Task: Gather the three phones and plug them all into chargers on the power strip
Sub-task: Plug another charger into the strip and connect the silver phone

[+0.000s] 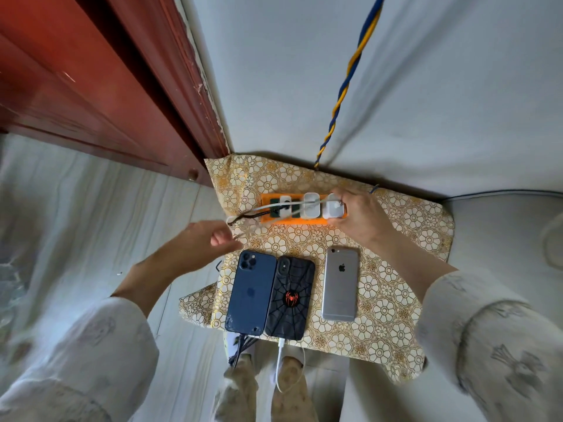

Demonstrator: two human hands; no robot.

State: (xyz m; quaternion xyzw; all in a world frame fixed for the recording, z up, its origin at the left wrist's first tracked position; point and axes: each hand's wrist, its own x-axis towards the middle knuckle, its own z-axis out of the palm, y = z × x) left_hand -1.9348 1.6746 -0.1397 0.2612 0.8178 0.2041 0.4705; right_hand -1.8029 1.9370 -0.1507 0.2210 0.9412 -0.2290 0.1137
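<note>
Three phones lie face down side by side on a gold flowered cloth [393, 303]: a dark blue phone [250, 292] with a dark cable in its near end, a black spider-web case phone [291, 296] with a white cable plugged in, and a silver phone [340, 283] with no cable visible. Behind them sits an orange power strip [275, 219] carrying three white chargers [311, 205]. My right hand [358, 217] grips the rightmost white charger [332, 210] at the strip's right end. My left hand [202, 243] pinches a white cable [243, 229] running from the chargers.
A red-brown wooden door and frame [128, 95] stand at the left. A twisted blue-and-yellow cord [347, 83] runs down the white wall to the strip. Pale tiled floor [91, 214] lies left of the cloth. My feet in slippers [243, 382] show below the table edge.
</note>
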